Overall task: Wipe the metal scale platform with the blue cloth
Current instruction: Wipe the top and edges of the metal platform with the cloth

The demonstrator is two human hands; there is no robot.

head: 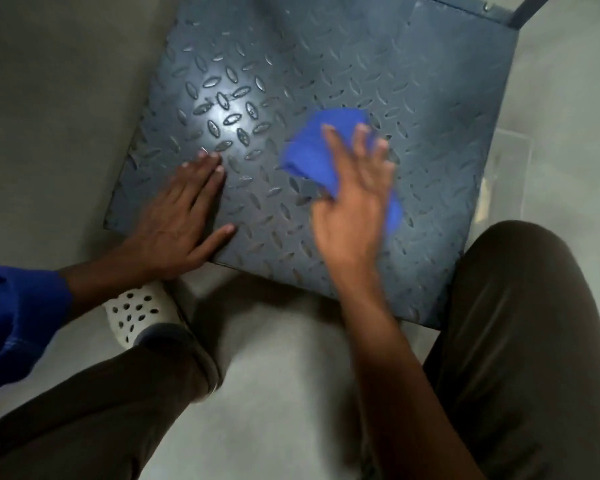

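Right hand [352, 202], fingers spread flat, presses blue cloth [321, 147] onto metal scale platform [326, 64]; left hand [177, 216] rests flat, fingers straight, near platform's left edge

A: Exposure dim overall, muted grey tones. One bright glare patch on the metal scale platform [326, 81], left of centre; the raised tread marks shine there. The reflection indicates light from above.
B: Blur?
A: Right hand [354, 202] and blue cloth [312, 150] are smeared by motion, fingertips ghosted. Left hand [177, 220] is sharper, nails legible.
B: Shadows?
A: Soft dark patch on the floor [274, 358] below the platform's near edge, beside the shoe [139, 313]. The platform's right side falls off to flat, low-contrast grey. Fine detail is soft throughout.
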